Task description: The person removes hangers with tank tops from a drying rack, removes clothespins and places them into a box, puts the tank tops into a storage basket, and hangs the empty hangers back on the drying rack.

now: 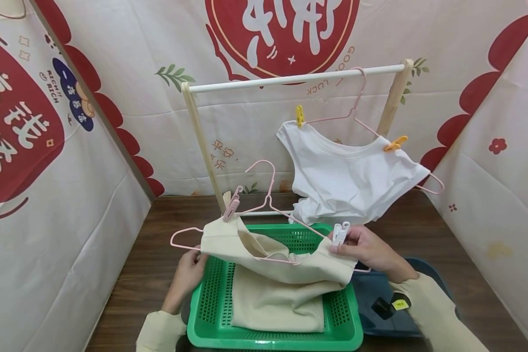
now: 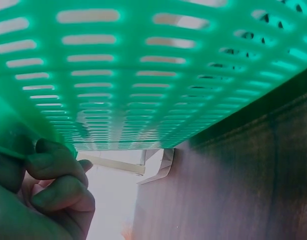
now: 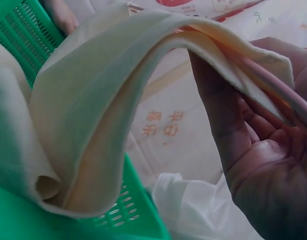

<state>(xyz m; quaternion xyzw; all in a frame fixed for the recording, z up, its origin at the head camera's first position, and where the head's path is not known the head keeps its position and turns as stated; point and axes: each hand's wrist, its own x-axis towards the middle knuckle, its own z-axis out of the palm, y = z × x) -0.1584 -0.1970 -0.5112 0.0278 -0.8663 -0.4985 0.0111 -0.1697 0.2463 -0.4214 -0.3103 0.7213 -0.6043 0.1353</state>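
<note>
A beige sleeveless top [image 1: 286, 259] hangs on a pink clothes hanger [image 1: 270, 188] over the green basket [image 1: 275, 344], its lower part inside. A pink clothespin [image 1: 231, 205] stands on its left shoulder, a white clothespin [image 1: 341, 233] at its right. My right hand [image 1: 367, 249] pinches the right shoulder beside the white clothespin; the right wrist view shows cloth and hanger [image 3: 276, 80] between the fingers. At the top's left edge, my left hand [image 1: 189, 274] has fingers curled at the cloth and hanger end. The left wrist view shows these curled fingers [image 2: 63, 195] beside the basket wall [image 2: 128, 65].
Behind the basket stands a rack with a white rail [image 1: 290, 80] and wooden posts. A white top [image 1: 343, 171] hangs from it on another pink hanger, with yellow clothespins [image 1: 299, 116] at the shoulders. A dark blue tray [image 1: 378, 313] lies right of the basket.
</note>
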